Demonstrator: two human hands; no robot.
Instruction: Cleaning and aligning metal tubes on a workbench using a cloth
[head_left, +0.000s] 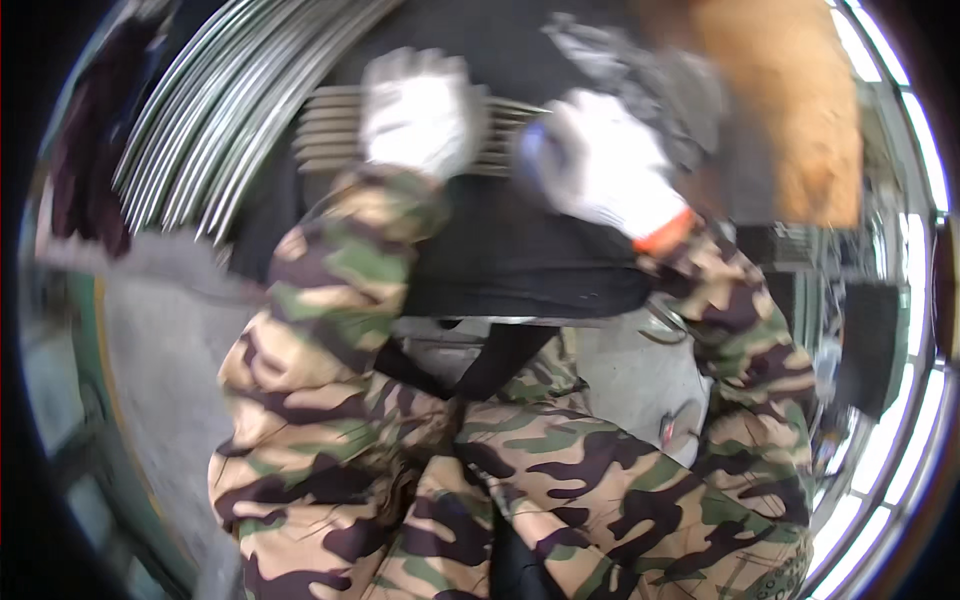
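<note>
My left hand (420, 118), in a white glove, lies over a row of slim grey-brown metal bars (328, 130) with its fingers stretched out. The bars rest side by side on a black-covered worktop (520, 265) and run from left to right. Beyond their right end is my right hand (610, 165), also gloved in white, with an orange cuff. Its fingers look curled in, and a blurred blue patch (537, 158) shows at their edge. Motion blur hides what, if anything, they grip.
Many long shiny metal rods (235, 95) lie at the far left, beside a dark cloth (95, 165). Crumpled grey plastic (650, 75) sits beyond my right hand. An orange-brown panel (790, 110) stands at the far right. My camouflage-clad legs (600, 470) are under the worktop's near edge.
</note>
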